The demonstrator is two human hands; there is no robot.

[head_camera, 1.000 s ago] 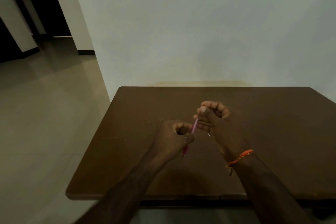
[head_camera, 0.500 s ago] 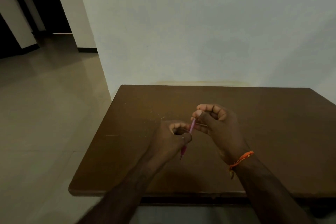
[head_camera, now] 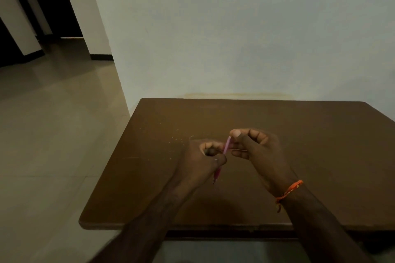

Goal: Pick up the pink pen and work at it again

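A thin pink pen stands nearly upright above the middle of the brown table, leaning a little toward one o'clock, its dark tip pointing down at the tabletop near six o'clock. The left hand curls round its middle, fingers folded over the barrel so that only the upper length and the lower tip show. The right hand sits just at three o'clock of the pen, its thumb and forefinger pinching the pen's top end, the other fingers curled loosely behind. A thin pale strip lies across the right hand's fingers; what it is cannot be told. An orange thread band circles the right wrist. Pale crumbs speckle the table at ten o'clock of the hands.
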